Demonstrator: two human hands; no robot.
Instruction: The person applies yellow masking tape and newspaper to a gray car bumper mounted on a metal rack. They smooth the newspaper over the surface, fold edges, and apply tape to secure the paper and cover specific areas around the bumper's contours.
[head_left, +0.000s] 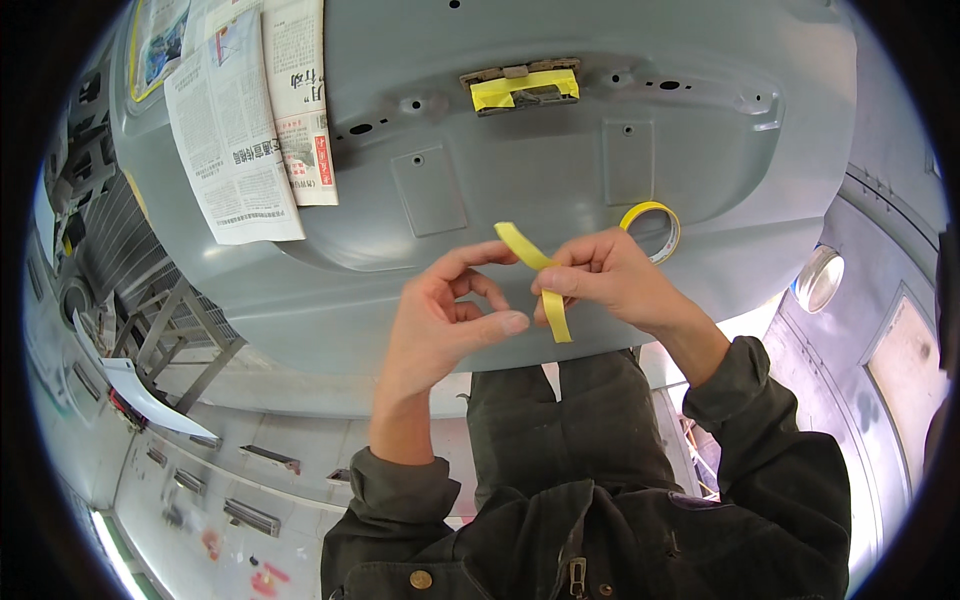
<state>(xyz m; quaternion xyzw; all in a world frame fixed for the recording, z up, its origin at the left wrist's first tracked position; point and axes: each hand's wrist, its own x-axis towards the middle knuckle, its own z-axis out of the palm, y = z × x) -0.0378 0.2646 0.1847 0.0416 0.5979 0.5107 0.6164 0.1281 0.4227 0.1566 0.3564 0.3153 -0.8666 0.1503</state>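
Between thumb and fingers, my right hand (611, 277) pinches a short strip of yellow masking tape (555, 304). One end of the strip rises up and to the left; the other hangs below the fingers. To its left, my left hand (454, 307) is curved, thumb and fingers apart, with nothing in it. Its index fingertip comes close to the strip; whether they touch I cannot tell. Both hands are over a grey-primed car body panel (525, 180). A roll of yellow masking tape (675, 231) rests on the panel just beyond my right hand.
Newspaper sheets (225, 142) cover the panel's upper left. Yellow tape (495, 91) partly masks a latch-like fitting (517, 73) at the top middle. A metal stand (161, 330) and a white curved part (150, 394) are at left. A round can (819, 279) stands at right.
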